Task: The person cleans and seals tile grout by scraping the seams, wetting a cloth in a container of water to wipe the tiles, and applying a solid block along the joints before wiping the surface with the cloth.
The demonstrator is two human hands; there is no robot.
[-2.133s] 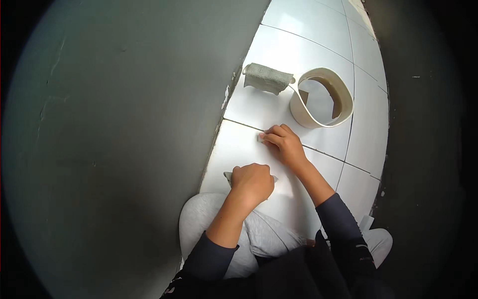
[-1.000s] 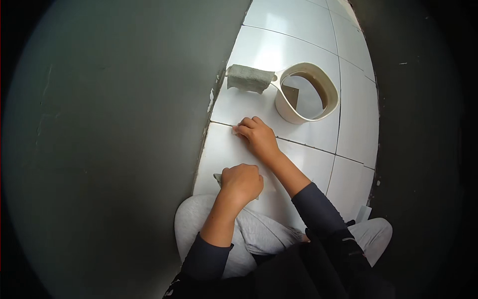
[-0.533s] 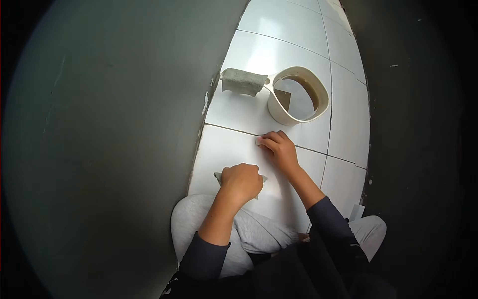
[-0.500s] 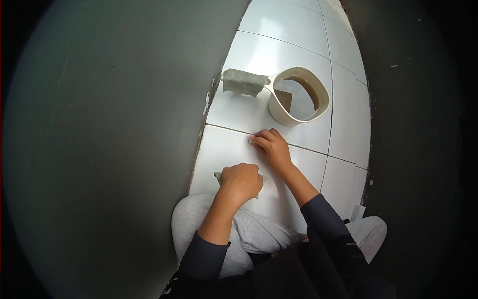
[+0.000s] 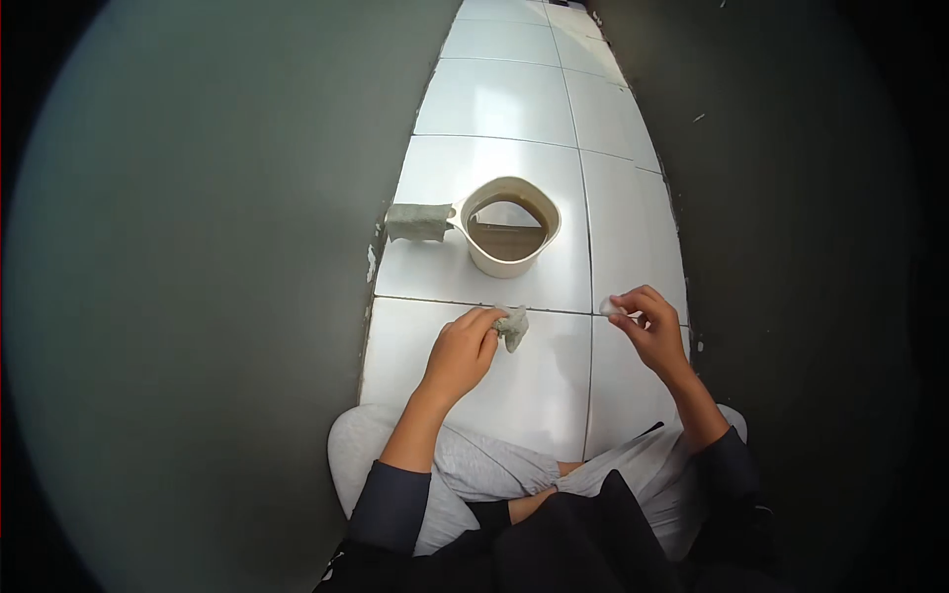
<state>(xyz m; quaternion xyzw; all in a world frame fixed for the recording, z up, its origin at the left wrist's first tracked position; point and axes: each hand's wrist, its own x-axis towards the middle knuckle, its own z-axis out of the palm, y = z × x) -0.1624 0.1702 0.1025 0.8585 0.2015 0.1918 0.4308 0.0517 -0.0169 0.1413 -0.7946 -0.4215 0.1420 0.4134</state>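
Note:
My left hand [image 5: 461,353] is closed on a crumpled grey-green cloth [image 5: 513,329], whose loose end hangs from the fingertips over the white tiles. Off to the right, my right hand [image 5: 654,328] pinches a small white rounded piece [image 5: 608,307] between thumb and fingers; its exact kind is unclear. Beyond both hands stands a cream water dipper [image 5: 550,237], partly filled with brownish water. A second grey-green cloth [image 5: 419,222] is draped over the dipper's handle, which points left.
White glossy tiles [image 5: 499,94] with dark joints form a narrow strip running away from me. Dark grey surfaces [image 5: 217,296] lie along both sides. My crossed legs in grey trousers [image 5: 494,460] border the near end.
My right hand has moved right with the white piece, away from the left hand. My left hand has moved forward, bringing its cloth into view. The camera view has shifted.

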